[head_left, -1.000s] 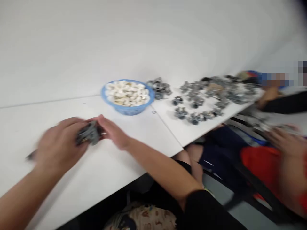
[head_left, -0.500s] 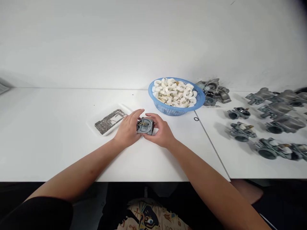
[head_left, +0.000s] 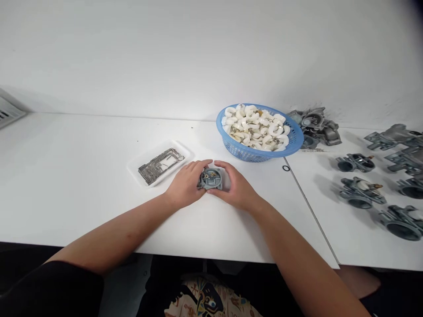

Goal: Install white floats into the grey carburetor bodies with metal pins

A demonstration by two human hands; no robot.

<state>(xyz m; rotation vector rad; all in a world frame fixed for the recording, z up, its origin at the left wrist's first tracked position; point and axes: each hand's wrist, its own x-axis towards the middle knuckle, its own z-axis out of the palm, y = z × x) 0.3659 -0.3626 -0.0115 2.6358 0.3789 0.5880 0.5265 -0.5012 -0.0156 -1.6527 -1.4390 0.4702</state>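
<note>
A grey metal carburetor body (head_left: 212, 179) is between my two hands, its open cavity with small brass jets facing up. My left hand (head_left: 187, 182) wraps round its left side, thumb along the front edge. My right hand (head_left: 236, 187) curves about the right side, thumb at the front edge and fingertips at the back, with a gap between palm and metal. To the left lies a white tray (head_left: 137, 167) with many thin metal pins (head_left: 152, 171). Whether the carburetor body rests on the table is hard to see.
Behind my right hand stands a blue basket (head_left: 254, 155) full of white plastic floats (head_left: 253, 125). Several carburetor bodies (head_left: 360, 191) stand on the right, with more piled (head_left: 319, 125) by the wall. A black O-ring (head_left: 286, 168) lies near the table seam (head_left: 307, 202).
The view has swung, so the basket and the carburetors at the side appear further right. The carburetor body has turned a little in my hands, and my right palm has moved off its side.
</note>
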